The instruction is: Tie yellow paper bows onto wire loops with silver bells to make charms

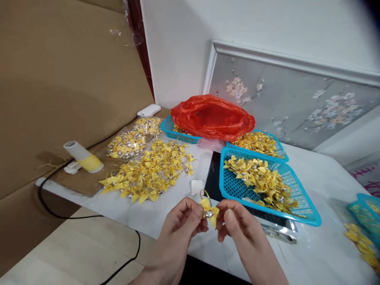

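Note:
Above the near edge of the table, my left hand [181, 225] pinches a small yellow flower ornament [214, 213] between thumb and fingertips. It has pointed petals, a silver bead at its centre and a thin gold loop standing up from it. My right hand [242, 227] has its fingers closed at the right petal of the same ornament; the exact grip there is partly hidden. Just beyond lies a white square piece [196, 187]. A pile of similar yellow ornaments [151, 168] spreads over the table to the left. To the right, a blue plastic basket [311, 215] holds more of them.
Behind stand another blue basket [282, 152] and a red plastic bag [213, 118] over a third. Clear bags of ornaments [127, 144], a white-and-yellow cone [86, 158] and a white phone-like object [149, 110] sit left. A black cable [59, 213] hangs over the table edge.

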`<state>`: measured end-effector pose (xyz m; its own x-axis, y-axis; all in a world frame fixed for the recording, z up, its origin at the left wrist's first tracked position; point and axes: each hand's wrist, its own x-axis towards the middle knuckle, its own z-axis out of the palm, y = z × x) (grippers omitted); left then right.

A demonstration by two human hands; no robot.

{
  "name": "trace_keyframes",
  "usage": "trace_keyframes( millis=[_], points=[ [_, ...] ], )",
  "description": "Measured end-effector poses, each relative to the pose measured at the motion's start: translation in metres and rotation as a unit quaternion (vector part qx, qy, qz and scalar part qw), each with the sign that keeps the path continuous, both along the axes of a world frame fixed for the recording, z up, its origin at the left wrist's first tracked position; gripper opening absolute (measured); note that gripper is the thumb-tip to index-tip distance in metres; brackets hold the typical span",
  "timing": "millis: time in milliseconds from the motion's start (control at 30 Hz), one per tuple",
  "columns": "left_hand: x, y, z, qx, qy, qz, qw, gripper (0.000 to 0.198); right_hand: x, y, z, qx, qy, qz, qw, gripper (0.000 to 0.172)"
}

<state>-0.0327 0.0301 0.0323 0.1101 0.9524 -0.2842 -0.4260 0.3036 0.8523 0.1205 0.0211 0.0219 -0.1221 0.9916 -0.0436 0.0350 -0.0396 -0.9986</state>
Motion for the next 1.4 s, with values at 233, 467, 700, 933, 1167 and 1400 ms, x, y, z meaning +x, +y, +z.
trace_keyframes(
  millis=[233, 467, 700, 933, 1167, 1400],
  points=[
    [-0.005, 0.001, -0.002, -0.007, 0.007, -0.02, 1.0, 0.028, -0.01, 0.017, 0.012, -0.005, -0.005, 0.023, 1.0, 0.045],
    [-0.009, 0.007, -0.011, -0.043, -0.101, -0.058, 0.992, 0.026, -0.021, 0.021, 0.005, -0.028, 0.041, 0.055, 0.997, 0.039],
    [-0.027, 0.013, -0.007, -0.026, 0.007, -0.072, 0.997, 0.035, -0.022, 0.02, -0.001, -0.003, -0.006, 0.048, 0.999, 0.023],
    [-0.017, 0.008, -0.006, -0.083, -0.034, -0.043, 0.995, 0.03, -0.028, 0.012, -0.01, 0.013, 0.03, 0.004, 0.999, 0.023],
    [-0.009, 0.005, -0.005, -0.007, 0.025, -0.017, 1.0, 0.026, -0.024, 0.0, -0.023, -0.006, 0.044, -0.034, 0.998, 0.033],
    [-0.012, 0.005, 0.001, 0.157, 0.234, -0.002, 0.959, 0.022, -0.019, -0.004, -0.007, -0.015, 0.105, -0.036, 0.994, 0.042]
  ],
)
